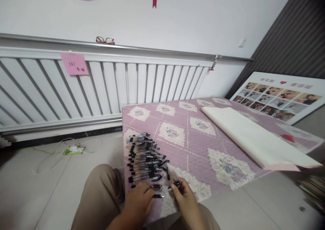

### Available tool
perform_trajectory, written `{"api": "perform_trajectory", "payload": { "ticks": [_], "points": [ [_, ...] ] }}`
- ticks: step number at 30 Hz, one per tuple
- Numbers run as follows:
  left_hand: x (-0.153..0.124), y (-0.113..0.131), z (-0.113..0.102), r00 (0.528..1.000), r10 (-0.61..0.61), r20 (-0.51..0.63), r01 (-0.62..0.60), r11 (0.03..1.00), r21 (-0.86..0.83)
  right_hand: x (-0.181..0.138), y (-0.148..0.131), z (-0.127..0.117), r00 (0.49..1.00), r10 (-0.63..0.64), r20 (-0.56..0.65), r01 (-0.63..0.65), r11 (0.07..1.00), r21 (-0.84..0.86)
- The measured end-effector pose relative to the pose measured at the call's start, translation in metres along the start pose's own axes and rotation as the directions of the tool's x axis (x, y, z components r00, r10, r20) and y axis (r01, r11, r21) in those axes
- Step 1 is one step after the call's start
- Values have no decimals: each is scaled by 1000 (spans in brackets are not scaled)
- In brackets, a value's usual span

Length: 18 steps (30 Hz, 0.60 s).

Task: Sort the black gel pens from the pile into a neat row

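from my end, the right hand (187, 196) was narrow, thumb and finger pinched on a black pen (177, 184). the left hand (139, 199) lay palm down over the near pens (158, 196), their tips poking out on its right side; i could not tell whether its fingers gripped them or only rested there. the pile (146, 155) spread over the table (194, 148) just beyond the left hand, mostly crosswise, its ends uneven. a loose pen (168, 173) lay just beyond the right hand's fingertips, pointing away from it. the roll (254, 138) sat well off to the right of both hands.

to handle the pinched pen well, i reckoned on a light hold near its middle, so it would not swivel between the fingertips. the left hand seemed best used flat, with soft pressure, since a hard push might have rolled the near pens into the pile. i judged the small gap between the hands tight, so the right wrist wanted to stay low and clear of the loose pen.
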<state>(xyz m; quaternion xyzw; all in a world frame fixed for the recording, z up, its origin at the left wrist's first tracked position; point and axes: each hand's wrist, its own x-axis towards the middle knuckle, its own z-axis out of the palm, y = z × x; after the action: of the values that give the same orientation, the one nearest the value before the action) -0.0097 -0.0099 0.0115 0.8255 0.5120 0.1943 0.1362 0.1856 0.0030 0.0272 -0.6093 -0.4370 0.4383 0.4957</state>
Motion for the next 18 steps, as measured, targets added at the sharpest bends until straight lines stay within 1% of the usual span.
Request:
{"api": "perform_trajectory", "payload": {
  "ticks": [3, 6, 9, 12, 15, 18],
  "points": [
    [-4, -5, 1, 998, 62, -24, -62, 998, -14, 3, -4, -1, 990, -72, 121, 95, 975, -199],
    [-2, -7, 1, 993, 112, -36, -113, 993, -22, 5, -8, 6, 977, -91, 195, 144, 951, -275],
    [5, -7, -1, 990, 122, -74, -124, 992, -29, 11, -10, 15, 980, -115, 163, 158, 945, -287],
    [11, -6, -2, 990, 93, -108, -96, 995, -23, 18, -9, 18, 982, -149, 116, 176, 943, -282],
    [12, -4, -3, 992, 62, -107, -65, 998, -20, 21, -5, 14, 975, -196, 101, 217, 927, -305],
    [11, -3, -4, 995, 36, -97, -36, 999, -5, 19, -3, 6, 963, -244, 118, 270, 898, -347]
  ]
}}
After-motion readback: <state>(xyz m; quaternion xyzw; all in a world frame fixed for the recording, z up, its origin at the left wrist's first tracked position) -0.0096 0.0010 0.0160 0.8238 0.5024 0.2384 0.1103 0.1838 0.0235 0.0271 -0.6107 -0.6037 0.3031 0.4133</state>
